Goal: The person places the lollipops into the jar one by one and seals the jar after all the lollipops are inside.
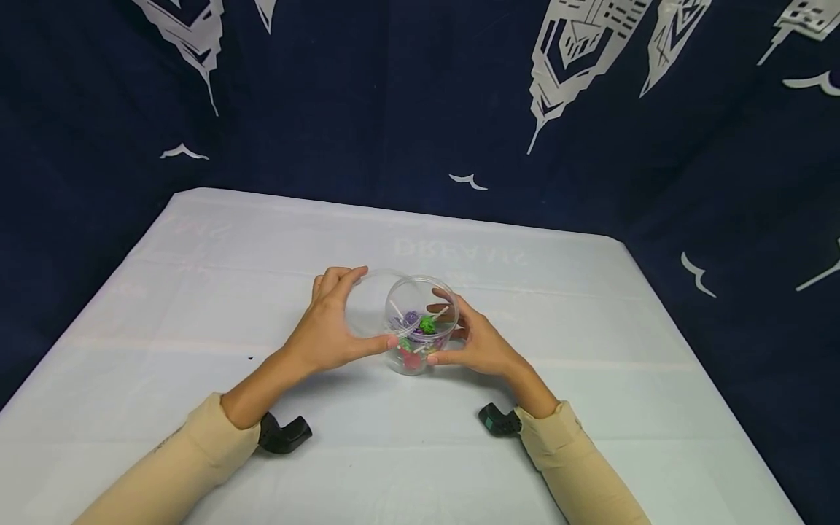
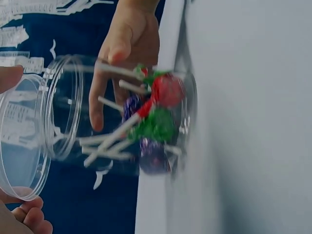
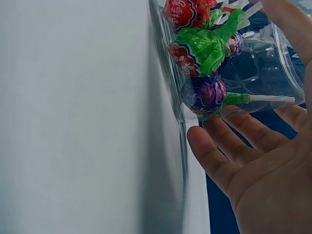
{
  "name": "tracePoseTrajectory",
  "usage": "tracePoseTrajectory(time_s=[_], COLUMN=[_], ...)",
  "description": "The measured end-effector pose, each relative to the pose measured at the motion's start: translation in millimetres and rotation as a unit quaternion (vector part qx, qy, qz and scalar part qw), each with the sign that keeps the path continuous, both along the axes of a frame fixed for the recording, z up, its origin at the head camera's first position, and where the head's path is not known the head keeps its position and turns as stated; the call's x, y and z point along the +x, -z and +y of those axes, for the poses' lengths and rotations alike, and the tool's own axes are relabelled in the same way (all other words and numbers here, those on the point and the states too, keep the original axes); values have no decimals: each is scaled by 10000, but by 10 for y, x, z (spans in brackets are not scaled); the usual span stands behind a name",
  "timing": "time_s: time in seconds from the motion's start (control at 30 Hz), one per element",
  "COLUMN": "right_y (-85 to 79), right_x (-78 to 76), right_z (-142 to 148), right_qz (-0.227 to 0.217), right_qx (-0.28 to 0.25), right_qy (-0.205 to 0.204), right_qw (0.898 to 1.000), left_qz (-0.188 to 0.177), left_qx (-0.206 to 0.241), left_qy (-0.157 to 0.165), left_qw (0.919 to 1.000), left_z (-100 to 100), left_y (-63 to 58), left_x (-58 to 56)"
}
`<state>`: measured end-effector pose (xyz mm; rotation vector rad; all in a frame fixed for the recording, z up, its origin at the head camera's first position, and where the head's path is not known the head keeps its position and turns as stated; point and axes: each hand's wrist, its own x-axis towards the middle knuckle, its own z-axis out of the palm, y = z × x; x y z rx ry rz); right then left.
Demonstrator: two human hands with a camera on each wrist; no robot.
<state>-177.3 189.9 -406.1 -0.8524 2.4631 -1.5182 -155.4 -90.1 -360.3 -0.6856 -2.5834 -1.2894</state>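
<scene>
My left hand [image 1: 326,332] holds a clear round lid [image 2: 20,146] by its rim, thumb on one side and fingers on the other. The lid is tilted beside the mouth of a clear plastic jar [image 1: 410,369], overlapping it in the head view. Upright on the table, the jar contains several wrapped lollipops [image 3: 204,51] in red, green and purple, with white sticks. My right hand [image 1: 484,345] is curved round the jar's right side, thumb in front and fingers behind. Whether every fingertip touches the jar, I cannot tell.
A white cloth covers the table [image 1: 164,306], with faint lettering towards the back. Behind it hangs a dark blue curtain [image 1: 367,109] printed with white buildings and birds. Black devices [image 1: 284,435] sit at both wrists, by the beige sleeves [image 1: 190,456].
</scene>
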Motion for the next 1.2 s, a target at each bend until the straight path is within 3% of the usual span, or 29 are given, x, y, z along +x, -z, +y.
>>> tracePoseTrajectory(time_s=[0.2,0.47,0.87,1.2], right_y=[20,7,8,-9], right_x=[2,-1,0,4], right_z=[-5,-24,9,1], right_qz=[-29,83,26,74], right_qx=[-28,-6,-110,-15], right_qy=[7,-50,-72,-39], right_qw=[10000,10000,9999,10000], left_qz=[77,108,27,132], left_qx=[-40,-75,-430,-703], left_qy=[186,106,-95,286], left_qw=[9998,9999,9990,9970], left_z=[220,393,514,456], left_y=[14,13,-38,-65], left_x=[3,-6,-42,-103])
